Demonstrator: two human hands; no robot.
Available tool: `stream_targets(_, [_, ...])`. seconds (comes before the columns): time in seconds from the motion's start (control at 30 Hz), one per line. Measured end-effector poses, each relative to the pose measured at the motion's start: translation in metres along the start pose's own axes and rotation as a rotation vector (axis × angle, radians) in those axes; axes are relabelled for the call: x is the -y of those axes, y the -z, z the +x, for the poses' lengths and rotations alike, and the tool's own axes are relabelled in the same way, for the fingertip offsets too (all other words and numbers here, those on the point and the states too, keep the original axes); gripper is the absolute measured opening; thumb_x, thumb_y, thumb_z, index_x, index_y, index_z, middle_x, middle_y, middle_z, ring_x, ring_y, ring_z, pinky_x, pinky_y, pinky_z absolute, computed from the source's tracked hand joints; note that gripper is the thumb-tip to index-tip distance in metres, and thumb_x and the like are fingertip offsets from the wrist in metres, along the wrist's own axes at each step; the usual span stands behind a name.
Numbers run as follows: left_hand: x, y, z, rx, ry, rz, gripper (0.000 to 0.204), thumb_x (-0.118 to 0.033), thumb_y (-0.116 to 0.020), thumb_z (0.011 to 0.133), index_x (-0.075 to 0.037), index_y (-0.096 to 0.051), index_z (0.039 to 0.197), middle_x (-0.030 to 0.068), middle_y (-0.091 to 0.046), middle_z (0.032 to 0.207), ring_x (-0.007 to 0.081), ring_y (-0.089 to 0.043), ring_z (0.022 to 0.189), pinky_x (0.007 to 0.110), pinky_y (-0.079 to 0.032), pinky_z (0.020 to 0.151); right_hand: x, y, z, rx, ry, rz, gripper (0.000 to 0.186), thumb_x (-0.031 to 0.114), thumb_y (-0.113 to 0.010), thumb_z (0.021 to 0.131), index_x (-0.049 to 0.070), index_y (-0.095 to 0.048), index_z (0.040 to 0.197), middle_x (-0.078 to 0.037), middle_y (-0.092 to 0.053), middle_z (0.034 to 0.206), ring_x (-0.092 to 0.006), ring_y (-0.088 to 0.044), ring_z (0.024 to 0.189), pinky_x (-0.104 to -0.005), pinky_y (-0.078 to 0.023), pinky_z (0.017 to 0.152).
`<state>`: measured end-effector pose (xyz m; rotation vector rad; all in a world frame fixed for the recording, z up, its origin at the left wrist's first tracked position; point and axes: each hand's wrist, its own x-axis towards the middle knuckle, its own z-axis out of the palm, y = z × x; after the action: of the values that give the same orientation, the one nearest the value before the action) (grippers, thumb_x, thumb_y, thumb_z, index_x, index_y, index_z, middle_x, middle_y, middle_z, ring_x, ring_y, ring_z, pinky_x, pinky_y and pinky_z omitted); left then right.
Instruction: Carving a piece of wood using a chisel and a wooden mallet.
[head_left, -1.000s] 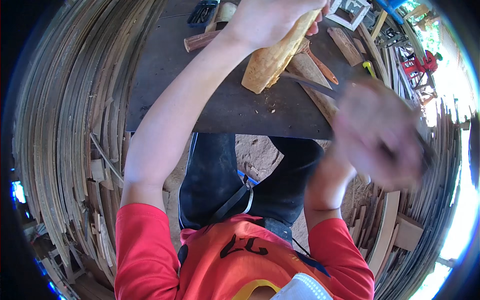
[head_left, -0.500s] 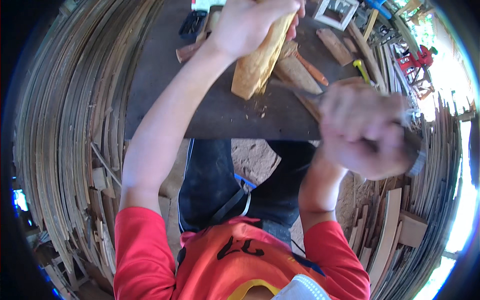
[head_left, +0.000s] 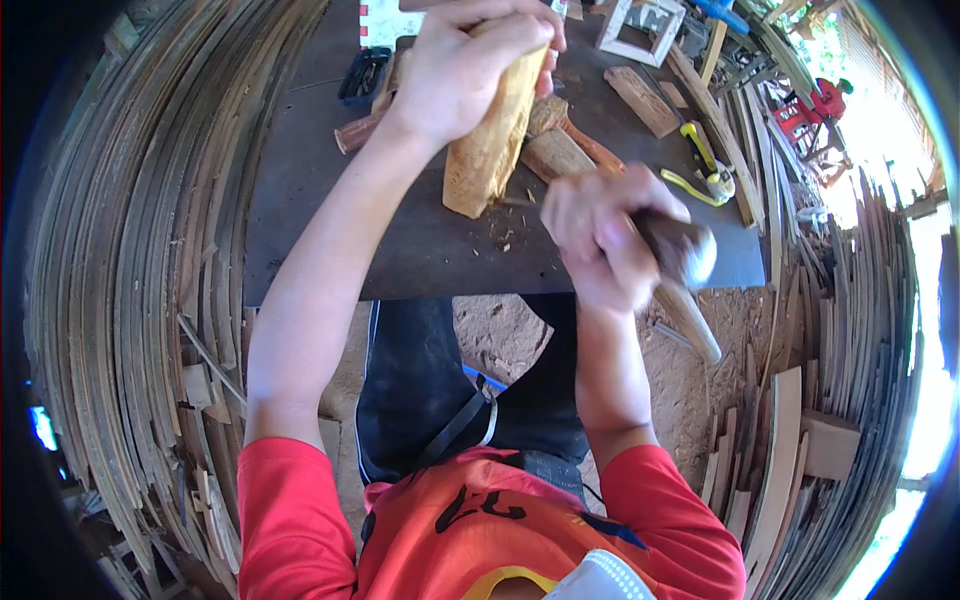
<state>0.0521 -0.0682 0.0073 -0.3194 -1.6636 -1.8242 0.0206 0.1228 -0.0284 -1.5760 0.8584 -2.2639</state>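
Note:
My left hand (head_left: 460, 70) is closed around the upper part of a pale yellow block of wood (head_left: 490, 145), which stands tilted with its lower end at the tabletop. In my closed right hand (head_left: 605, 235) is a carving tool with a dark, rounded wooden handle (head_left: 682, 248). Its thin metal end (head_left: 516, 202) shows beside the block's lower end; whether the two touch I cannot tell. Small wood chips (head_left: 505, 240) lie below the block. Behind my right hand, a wooden piece (head_left: 557, 155) and a reddish-brown handle (head_left: 592, 145) lie close together.
On the dark table (head_left: 400, 255) lie yellow-handled pliers (head_left: 703, 165), a wood offcut (head_left: 642, 100), a white frame (head_left: 645, 30) and a black tray (head_left: 365, 75). A light wooden stick (head_left: 690, 322) juts past the table edge. Stacked wood strips (head_left: 150, 220) flank both sides.
My right hand has swung left with the carving tool, nearer to the block. My left hand still grips the block. The whole view has shifted slightly, baring the pliers.

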Motion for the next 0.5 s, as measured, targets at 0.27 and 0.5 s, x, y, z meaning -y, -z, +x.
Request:
stream_targets(0.27, [0.0,0.007,0.006,-0.019,-0.037,-0.047,0.019,-0.013,-0.056,0.099,0.003,-0.066,0.098,0.0098,-0.067,0.086,0.0176,-0.067,0.069,0.031,-0.056,0.063,0.019,0.008,0.009,-0.001,0.133,0.195,0.019,0.018,-0.062,0.094,0.009,-0.049,0.083,-0.002,-0.047,0.059,-0.0142,-0.041,0.049,-0.0317,-0.034,0.048])
stream_targets(0.5, [-0.006,0.004,0.005,-0.012,-0.025,0.026,0.02,-0.014,-0.055,0.097,0.003,-0.066,0.097,0.0098,-0.065,0.082,0.0192,-0.068,0.067,0.033,-0.057,0.063,0.061,0.005,0.018,0.104,0.29,0.115,0.017,0.023,-0.052,0.093,0.01,-0.047,0.083,0.0,-0.047,0.058,-0.0133,-0.042,0.049,-0.0312,-0.035,0.05])
